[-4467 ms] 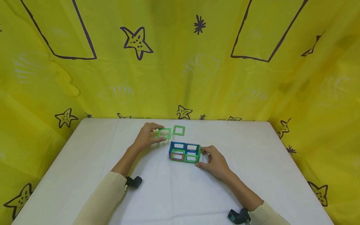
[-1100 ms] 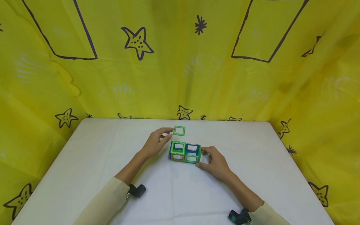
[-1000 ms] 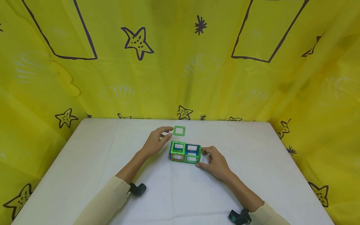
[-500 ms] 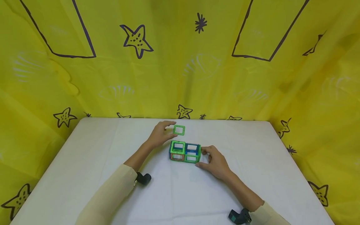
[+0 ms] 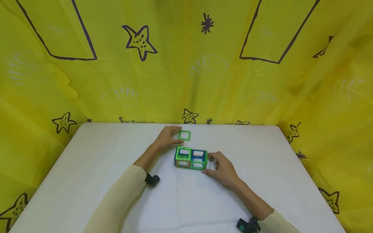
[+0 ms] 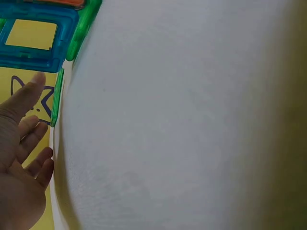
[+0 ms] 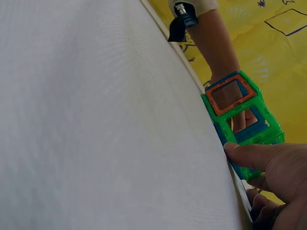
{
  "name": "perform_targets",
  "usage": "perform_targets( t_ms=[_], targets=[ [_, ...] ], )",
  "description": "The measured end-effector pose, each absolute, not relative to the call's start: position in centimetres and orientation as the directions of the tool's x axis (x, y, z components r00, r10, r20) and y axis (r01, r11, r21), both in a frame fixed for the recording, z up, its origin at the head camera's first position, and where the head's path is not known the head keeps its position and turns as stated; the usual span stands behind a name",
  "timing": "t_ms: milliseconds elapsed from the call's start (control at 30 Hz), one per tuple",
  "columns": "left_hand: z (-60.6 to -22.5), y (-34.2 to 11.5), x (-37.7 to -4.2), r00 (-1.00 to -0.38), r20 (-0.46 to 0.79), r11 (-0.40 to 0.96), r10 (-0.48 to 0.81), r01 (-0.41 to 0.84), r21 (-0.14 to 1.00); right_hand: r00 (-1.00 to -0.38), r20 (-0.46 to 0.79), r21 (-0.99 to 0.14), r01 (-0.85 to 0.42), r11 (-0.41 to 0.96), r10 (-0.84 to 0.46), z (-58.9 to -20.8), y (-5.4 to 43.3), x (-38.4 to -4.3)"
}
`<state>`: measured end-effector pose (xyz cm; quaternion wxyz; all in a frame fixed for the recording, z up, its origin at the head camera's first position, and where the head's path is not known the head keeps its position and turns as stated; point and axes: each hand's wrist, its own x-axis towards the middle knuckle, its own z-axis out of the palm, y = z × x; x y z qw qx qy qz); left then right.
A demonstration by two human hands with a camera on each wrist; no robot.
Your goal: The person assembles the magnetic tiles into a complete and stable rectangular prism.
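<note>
A two-cell box of magnetic tiles (image 5: 191, 158), with green, blue and orange frames, stands on the white table. My right hand (image 5: 222, 168) holds its right end, the thumb at the front corner and the fingers behind; the right wrist view shows the thumb (image 7: 254, 155) against the green frame. A green square tile covers the left cell's top; the right cell's top is uncovered. Behind the box a loose green square magnetic tile (image 5: 184, 140) lies flat. My left hand (image 5: 167, 137) reaches around its left side, thumb in front and fingers behind, spread apart.
A white cloth-covered table (image 5: 186, 200) spreads around both hands. Yellow curtains (image 5: 175, 81) with starfish drawings hang along its back and sides. A black camera (image 5: 152, 180) sits on the left wrist and another camera (image 5: 247, 225) on the right.
A green square tile pinched by the left hand earlier now tops the box's left cell. The left hand has since moved right and spread around the last loose tile. The right hand has stayed put.
</note>
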<state>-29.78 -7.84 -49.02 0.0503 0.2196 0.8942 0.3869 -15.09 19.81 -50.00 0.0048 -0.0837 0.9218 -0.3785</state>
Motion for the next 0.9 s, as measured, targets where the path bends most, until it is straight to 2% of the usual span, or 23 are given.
perform_targets(
  t_ms=[200, 533, 900],
  targets=[
    [-49.46, -7.73, -30.32, -0.898, 0.085, 0.597, 0.432, 0.356, 0.719, -0.985, 0.065, -0.702, -0.160, 0.694, -0.161, -49.87, 19.82, -14.95],
    [-49.44, -7.14, -30.54, -0.924, 0.075, 0.682, 0.374, 0.328, 0.654, -0.985, 0.054, -0.708, -0.152, 0.689, -0.162, -49.85, 19.79, -14.99],
    [-49.71, -6.98, -30.53, -0.934, 0.076, 0.670, 0.348, 0.305, 0.677, -0.985, 0.063, -0.701, -0.158, 0.696, -0.160, -49.88, 19.76, -14.97]
  ],
)
